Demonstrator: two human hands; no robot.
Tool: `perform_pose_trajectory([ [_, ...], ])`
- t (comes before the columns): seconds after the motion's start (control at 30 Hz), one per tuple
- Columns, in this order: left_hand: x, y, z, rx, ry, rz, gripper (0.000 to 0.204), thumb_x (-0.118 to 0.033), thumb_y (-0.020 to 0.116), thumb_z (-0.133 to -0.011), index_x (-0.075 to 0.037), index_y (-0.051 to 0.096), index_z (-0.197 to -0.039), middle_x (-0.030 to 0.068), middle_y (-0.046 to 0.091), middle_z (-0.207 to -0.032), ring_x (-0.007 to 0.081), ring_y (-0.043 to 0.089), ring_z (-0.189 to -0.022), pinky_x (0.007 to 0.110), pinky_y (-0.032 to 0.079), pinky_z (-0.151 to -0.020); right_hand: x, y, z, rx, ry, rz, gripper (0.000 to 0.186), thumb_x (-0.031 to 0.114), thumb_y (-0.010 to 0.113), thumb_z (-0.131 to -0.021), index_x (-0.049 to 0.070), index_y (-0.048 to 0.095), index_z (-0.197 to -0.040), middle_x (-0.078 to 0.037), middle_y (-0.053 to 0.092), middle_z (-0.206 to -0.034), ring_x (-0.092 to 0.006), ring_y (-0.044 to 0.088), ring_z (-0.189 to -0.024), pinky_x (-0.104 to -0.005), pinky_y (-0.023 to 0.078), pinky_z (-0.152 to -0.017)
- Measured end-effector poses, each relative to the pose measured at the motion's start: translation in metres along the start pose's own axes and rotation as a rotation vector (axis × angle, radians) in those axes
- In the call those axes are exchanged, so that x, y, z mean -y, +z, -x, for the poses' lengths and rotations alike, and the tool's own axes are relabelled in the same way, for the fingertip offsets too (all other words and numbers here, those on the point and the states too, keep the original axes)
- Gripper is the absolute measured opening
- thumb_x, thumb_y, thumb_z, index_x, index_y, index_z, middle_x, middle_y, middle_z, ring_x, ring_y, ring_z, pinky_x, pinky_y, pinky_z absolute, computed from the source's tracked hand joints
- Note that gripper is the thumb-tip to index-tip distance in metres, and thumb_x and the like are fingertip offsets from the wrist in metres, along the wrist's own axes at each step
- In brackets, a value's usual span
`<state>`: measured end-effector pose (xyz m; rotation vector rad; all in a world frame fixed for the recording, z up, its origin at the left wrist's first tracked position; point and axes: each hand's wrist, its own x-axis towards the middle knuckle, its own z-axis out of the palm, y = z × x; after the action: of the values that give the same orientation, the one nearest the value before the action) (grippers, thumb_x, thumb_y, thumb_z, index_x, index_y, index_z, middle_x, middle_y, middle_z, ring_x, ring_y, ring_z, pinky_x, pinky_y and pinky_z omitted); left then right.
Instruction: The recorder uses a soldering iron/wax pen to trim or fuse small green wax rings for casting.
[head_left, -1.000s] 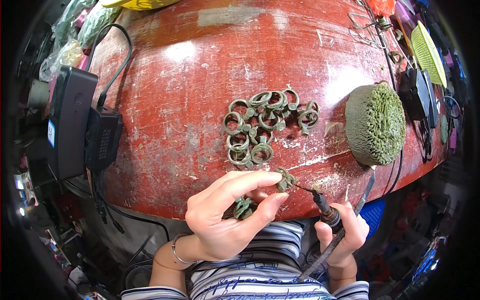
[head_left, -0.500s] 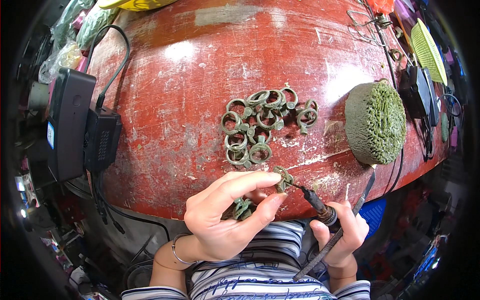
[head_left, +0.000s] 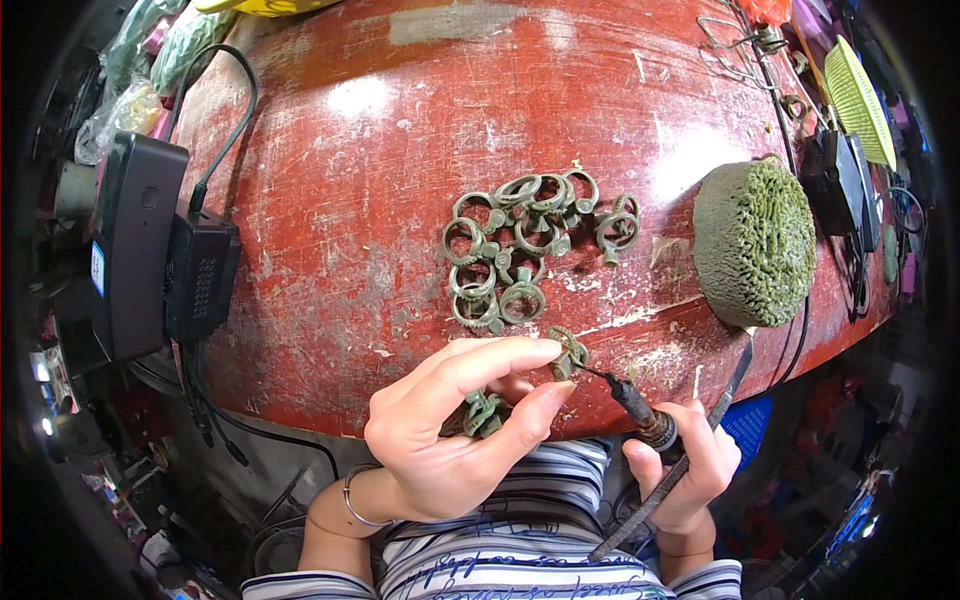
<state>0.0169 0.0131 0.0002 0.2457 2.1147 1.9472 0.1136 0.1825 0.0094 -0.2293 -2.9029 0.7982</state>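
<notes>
Nearest us, the left hand [head_left: 450, 440] pinches one green wax ring [head_left: 566, 352] between forefinger and thumb, with a few more green pieces [head_left: 484, 412] tucked under its curled fingers. The right hand [head_left: 690, 470] is closed around a heated pen tool [head_left: 640, 410] — its fine tip touching the held ring — and also carries a flat file [head_left: 680, 470]. We judge this ring to be in work, not finished. Beyond, on the red table [head_left: 350, 180], a pile of similar rings [head_left: 525, 245] lies loose; we cannot tell which are already dressed. To its right sits a round green mound [head_left: 757, 240] — apparently packed with further pieces.
</notes>
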Motion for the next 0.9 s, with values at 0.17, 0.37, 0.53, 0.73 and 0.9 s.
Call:
perform_pose_trajectory([
  [0.17, 0.001, 0.000, 0.000, 0.019, 0.022, -0.001, 0.022, 0.000, 0.063, -0.079, 0.004, 0.057, -0.100, 0.0095, 0.057, -0.077, 0.0098, 0.058, -0.056, 0.018, 0.043, -0.042, -0.001, 0.001, 0.000, -0.003, -0.005, 0.008, 0.038, 0.036, 0.076, -0.067, 0.005, 0.060, -0.084, -0.006, 0.057, -0.060, -0.0192, 0.049, -0.041, -0.0272, 0.038, -0.041],
  [0.37, 0.003, -0.002, -0.002, 0.029, 0.072, -0.029, 0.023, 0.003, 0.063, -0.078, 0.004, 0.057, -0.100, 0.0094, 0.057, -0.078, 0.0095, 0.057, -0.056, 0.018, 0.043, -0.043, -0.004, 0.002, 0.001, -0.023, 0.022, -0.120, 0.038, 0.034, 0.075, -0.068, 0.003, 0.060, -0.084, -0.006, 0.056, -0.060, -0.0194, 0.053, -0.043, -0.0267, 0.041, -0.042],
  [0.53, 0.006, -0.001, -0.003, 0.023, 0.235, -0.139, 0.025, 0.009, 0.064, -0.072, 0.003, 0.057, -0.096, 0.0122, 0.057, -0.087, 0.0102, 0.059, -0.062, 0.020, 0.048, -0.052, -0.002, 0.000, 0.000, -0.028, 0.101, -0.277, 0.032, 0.028, 0.073, -0.072, 0.001, 0.060, -0.084, -0.007, 0.056, -0.060, -0.0190, 0.055, -0.045, -0.0267, 0.042, -0.043],
  [0.73, 0.001, 0.004, -0.003, -0.010, 0.293, -0.227, 0.030, 0.011, 0.068, -0.066, 0.001, 0.061, -0.093, 0.0133, 0.061, -0.089, 0.0172, 0.062, -0.073, 0.025, 0.052, -0.064, 0.001, 0.000, -0.007, -0.077, -0.009, -0.114, 0.035, 0.029, 0.075, -0.069, 0.003, 0.059, -0.087, -0.005, 0.057, -0.063, -0.0176, 0.053, -0.046, -0.0258, 0.039, -0.042],
  [0.9, 0.000, 0.006, -0.005, -0.040, 0.320, -0.279, 0.032, 0.011, 0.069, -0.063, 0.000, 0.064, -0.093, 0.0119, 0.063, -0.088, 0.0202, 0.063, -0.077, 0.027, 0.053, -0.067, 0.002, -0.001, -0.008, -0.044, -0.016, -0.073, 0.037, 0.029, 0.076, -0.068, 0.004, 0.059, -0.088, -0.003, 0.056, -0.062, -0.0165, 0.051, -0.045, -0.0253, 0.036, -0.041],
])
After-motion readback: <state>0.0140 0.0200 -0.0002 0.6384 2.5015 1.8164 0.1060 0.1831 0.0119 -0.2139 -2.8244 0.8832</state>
